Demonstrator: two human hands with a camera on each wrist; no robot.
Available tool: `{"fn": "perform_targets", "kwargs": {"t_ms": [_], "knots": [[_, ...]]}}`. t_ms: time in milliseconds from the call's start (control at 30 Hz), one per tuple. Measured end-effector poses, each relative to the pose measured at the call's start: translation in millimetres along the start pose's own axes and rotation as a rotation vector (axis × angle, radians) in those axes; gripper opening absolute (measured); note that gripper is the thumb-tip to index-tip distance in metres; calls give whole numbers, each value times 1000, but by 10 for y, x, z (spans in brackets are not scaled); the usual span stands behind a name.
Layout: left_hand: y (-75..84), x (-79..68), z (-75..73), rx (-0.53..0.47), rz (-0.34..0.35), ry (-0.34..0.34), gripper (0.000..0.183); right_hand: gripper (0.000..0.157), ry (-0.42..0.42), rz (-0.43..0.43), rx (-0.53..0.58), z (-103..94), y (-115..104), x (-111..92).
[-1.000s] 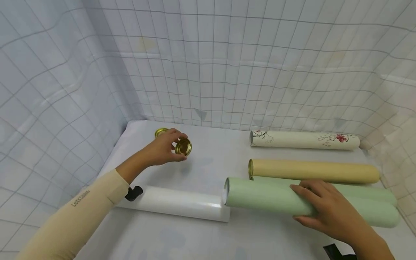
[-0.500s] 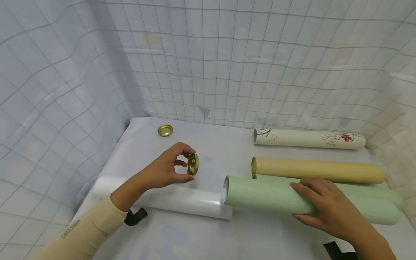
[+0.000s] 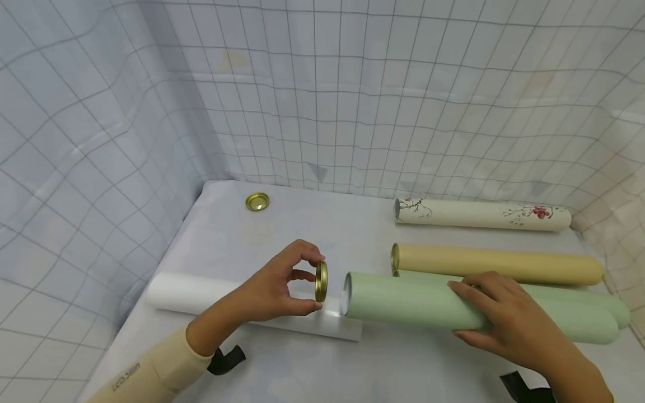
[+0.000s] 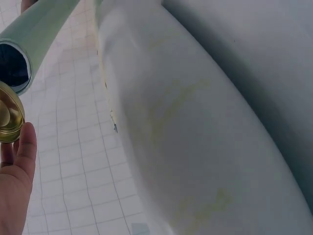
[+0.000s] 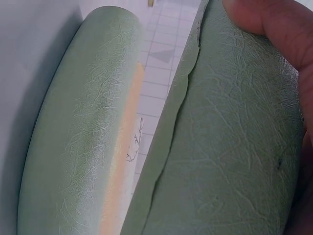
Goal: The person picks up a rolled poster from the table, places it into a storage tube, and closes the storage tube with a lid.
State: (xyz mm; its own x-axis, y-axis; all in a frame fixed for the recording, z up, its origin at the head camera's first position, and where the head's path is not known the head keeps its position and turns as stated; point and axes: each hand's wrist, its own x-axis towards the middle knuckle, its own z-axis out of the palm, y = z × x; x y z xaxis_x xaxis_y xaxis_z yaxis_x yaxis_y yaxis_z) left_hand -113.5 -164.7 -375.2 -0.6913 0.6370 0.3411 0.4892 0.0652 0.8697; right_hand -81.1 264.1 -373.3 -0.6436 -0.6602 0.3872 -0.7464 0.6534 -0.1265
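Note:
Between thumb and fingertips my left hand pinches a gold metal lid by its rim, held on edge. Just right of it, a small gap away, is the open end of a light green cardboard tube. My right hand grips that tube around its middle from above, and it lies tilted over a second green tube. In the left wrist view the lid overlaps the lower edge of the tube's dark open end. The right wrist view shows the gripped tube's wrinkled green surface and overlapping paper seam.
Another gold lid lies at the back left of the white table. A white tube lies behind my left forearm. Behind the green tubes are a tan tube and a floral-patterned tube. Grid-patterned sheeting walls the table.
My left hand has brought the gold lid from the back left toward me and right, to near the green tube's end, turning it edge-on. My right hand keeps its grip with little movement.

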Motion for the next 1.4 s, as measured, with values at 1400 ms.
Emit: {"fn": "perform_targets", "kwargs": {"t_ms": [1400], "knots": [[250,66,271,-110,55,-25,59,67,10,-34,-9,10,-82,103]]}}
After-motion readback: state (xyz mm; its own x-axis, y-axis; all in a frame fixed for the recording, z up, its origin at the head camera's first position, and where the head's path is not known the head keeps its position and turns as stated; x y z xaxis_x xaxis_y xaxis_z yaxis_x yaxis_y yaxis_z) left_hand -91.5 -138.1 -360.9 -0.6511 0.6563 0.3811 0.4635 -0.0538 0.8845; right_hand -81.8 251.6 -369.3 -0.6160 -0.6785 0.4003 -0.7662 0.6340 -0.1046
